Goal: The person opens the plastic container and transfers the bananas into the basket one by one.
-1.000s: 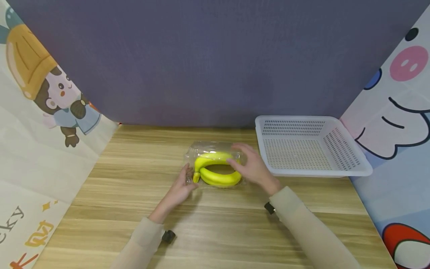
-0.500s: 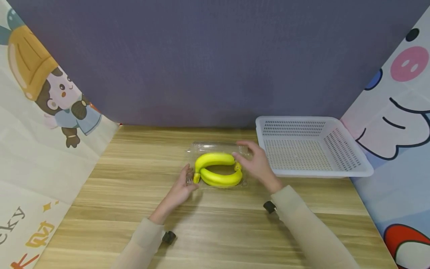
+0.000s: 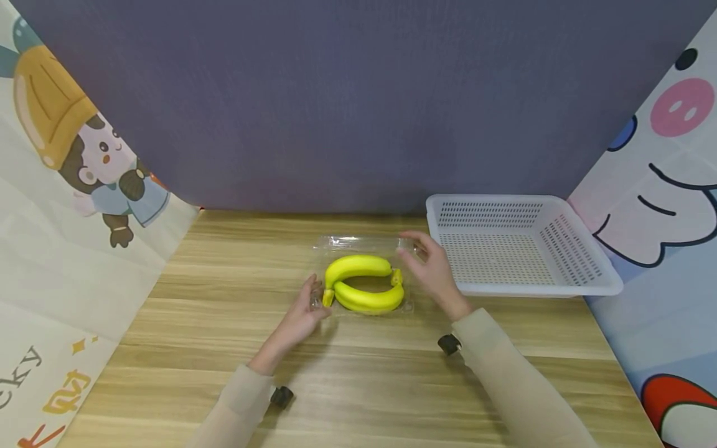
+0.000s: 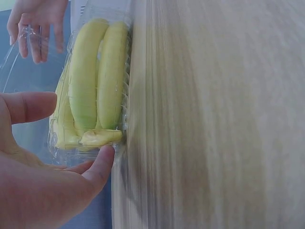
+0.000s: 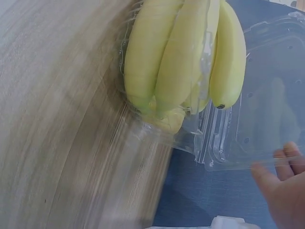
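Yellow bananas (image 3: 366, 300) lie in a clear plastic clamshell box (image 3: 409, 305) on the wooden table, curved around a gap. In the left wrist view, fingertips of my left hand (image 3: 299, 314) touch the box's left end near the banana stems. The thumb (image 4: 35, 106) stands apart from the plastic. My right hand (image 3: 431, 267) pinches the edge of the raised clear lid (image 5: 269, 119) between thumb and fingers, at the lid's right side. Through the lid, part of the right hand's fingers shows. In the right wrist view the lid stands back from the bananas.
To the right stands a white perforated plastic basket (image 3: 498, 258), close to the right hand. A dark blue-grey panel (image 3: 347, 124) rises behind the table (image 3: 358, 386). Printed cartoon sheets (image 3: 95, 162) hang at both sides.
My right hand has moved slightly right and away from the bananas, carrying the lid's edge back, so the bananas show more fully. The left hand has stayed at the box's left end.
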`<state>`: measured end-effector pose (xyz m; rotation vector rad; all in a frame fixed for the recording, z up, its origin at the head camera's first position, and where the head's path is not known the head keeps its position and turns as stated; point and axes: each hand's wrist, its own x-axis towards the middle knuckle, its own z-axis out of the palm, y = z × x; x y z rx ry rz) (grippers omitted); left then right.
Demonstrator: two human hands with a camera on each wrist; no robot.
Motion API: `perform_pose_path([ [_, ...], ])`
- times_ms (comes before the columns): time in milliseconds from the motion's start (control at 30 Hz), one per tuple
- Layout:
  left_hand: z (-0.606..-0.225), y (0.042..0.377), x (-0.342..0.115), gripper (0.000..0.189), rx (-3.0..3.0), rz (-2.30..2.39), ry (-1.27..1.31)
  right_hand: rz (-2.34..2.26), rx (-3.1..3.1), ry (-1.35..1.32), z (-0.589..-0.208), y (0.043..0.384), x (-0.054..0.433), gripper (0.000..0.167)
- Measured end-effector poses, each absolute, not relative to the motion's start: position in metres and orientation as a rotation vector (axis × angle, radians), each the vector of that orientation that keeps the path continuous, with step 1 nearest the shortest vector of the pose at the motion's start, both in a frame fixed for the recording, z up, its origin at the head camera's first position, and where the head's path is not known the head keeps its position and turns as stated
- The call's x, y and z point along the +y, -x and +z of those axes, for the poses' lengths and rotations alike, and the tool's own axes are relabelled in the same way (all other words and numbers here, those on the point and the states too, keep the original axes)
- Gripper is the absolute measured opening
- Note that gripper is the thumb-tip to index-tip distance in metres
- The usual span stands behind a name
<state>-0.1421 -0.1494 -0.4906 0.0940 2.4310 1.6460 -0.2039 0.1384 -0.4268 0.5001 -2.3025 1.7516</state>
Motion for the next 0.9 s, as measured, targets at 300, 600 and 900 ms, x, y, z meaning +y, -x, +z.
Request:
perform_pose_path([
  [300, -0.493, 0.143, -0.15, 0.091, 2.425, 1.655, -0.103, 1.857, -2.173, -0.486, -0.432, 0.213, 0.14, 0.033],
  [600, -0.493, 0.142, -0.15, 0.09, 2.432, 1.651, -0.108, 1.89, -2.125, -0.426, -0.441, 0.223, 0.143, 0.032],
  [900, -0.492, 0.141, -0.149, 0.091, 2.435, 1.659, -0.098, 1.879, -2.152, -0.373, -0.437, 0.224, 0.14, 0.034],
])
